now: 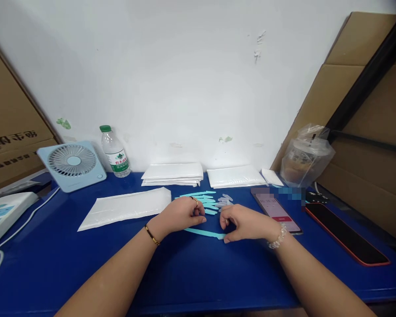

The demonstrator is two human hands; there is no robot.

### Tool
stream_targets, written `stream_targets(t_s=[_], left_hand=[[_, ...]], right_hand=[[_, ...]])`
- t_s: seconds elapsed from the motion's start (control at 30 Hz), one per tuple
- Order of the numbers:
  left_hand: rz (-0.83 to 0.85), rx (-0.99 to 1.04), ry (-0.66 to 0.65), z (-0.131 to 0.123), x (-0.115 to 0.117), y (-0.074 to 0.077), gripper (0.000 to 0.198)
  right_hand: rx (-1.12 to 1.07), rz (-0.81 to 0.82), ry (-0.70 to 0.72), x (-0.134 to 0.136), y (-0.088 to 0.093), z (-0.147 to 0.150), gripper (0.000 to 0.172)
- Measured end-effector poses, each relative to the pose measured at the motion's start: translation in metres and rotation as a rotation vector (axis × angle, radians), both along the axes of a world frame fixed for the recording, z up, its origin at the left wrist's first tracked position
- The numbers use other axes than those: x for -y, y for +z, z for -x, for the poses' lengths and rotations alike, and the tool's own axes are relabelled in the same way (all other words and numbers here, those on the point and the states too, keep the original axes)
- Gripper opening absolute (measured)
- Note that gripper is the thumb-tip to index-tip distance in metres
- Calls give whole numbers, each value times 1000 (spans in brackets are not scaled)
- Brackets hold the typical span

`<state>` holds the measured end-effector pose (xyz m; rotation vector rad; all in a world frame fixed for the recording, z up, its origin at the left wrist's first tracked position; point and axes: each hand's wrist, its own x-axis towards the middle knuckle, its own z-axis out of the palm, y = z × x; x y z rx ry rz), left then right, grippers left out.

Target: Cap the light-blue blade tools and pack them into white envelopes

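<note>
A slim turquoise stick with a notched, paler end, looking like an eyebrow razor [203,232], lies slantwise in front of my hands. My right hand [242,222] is closed, thumb and fingertips pinching its right end. Just above its other end, my left hand [183,215] is curled with thumb and fingers together; whether anything small is between them is hidden. Behind my left hand, several similar turquoise razors [208,200] lie in a loose fan, partly covered by it. Several small translucent pieces, like caps [225,199], are heaped beside them, near my right hand.
A white packet [125,207] lies left on the blue table [185,281]. White packet stacks [171,172] [236,176] rest by the wall. Around them are a fan [74,162], a water bottle [115,154], a phone showing a timer [277,211], a red-edged phone [346,233] and a bagged drink [305,158].
</note>
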<state>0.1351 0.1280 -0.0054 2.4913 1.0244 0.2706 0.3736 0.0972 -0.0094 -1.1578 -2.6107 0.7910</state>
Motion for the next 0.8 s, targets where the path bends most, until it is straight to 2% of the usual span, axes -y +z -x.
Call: stream_targets(t_s=[0.17,0.27,0.37,0.5,0.6,0.7,0.8], left_hand=[[67,-55,-104,0,4,-1,30],[25,-71,-134,-1,5,-4,22],[-25,-69,-101,-2,3,-6,15],[-51,-53,-4,0,-3,-4,16],[-115,-69,88,4,-7,-4,17],[-145,-104,117,5,-10,-6,17],[-142,-80,102,4,-10,-8,19]], right_hand=[[17,-18,-31,-3,-9,1,10],[27,-46,-61,-4,-9,3,7],[17,-61,-98,-4,-5,2,9],[-36,-91,-200,-9,-2,-9,9],[-35,-140,-328,-18,-8,-19,7],[0,-172,-371,-24,-12,-22,6],[-33,-258,-367,-15,1,-19,7]])
